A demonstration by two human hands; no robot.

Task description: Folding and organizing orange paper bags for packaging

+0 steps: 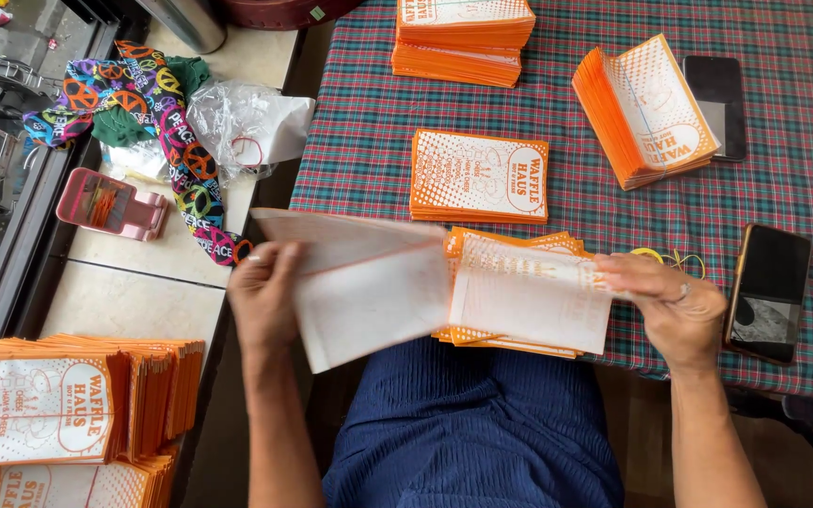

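Just then the left hand point(263, 293) had its fingers closed on the near edge of a pale paper bag point(369, 282), lifted and bent open above the lap. The right hand point(675, 306) pressed down with its fingers flat and gripping the end of a fanned stack of orange-and-white bags point(519, 292) at the near edge of the table point(802, 188), which was covered in a red-and-green checked cloth. The lifted bag overlapped the left end of that stack, between the two hands.

Beyond the fingers lay a flat pile of the same bags point(480, 177); farther off stood a taller pile point(463, 38), and beyond the right hand a banded bundle point(646, 108) leaned beside a dark phone point(719, 99). A second phone point(769, 292) lay just right of the right hand, with yellow rubber bands point(661, 256) near its fingers.

Left of the left hand, on a pale counter point(134, 292), sat a pink dispenser point(110, 202), a patterned cloth point(157, 113) and a clear plastic bag point(247, 122). More orange bags point(68, 400) were stacked nearer, down to the left.
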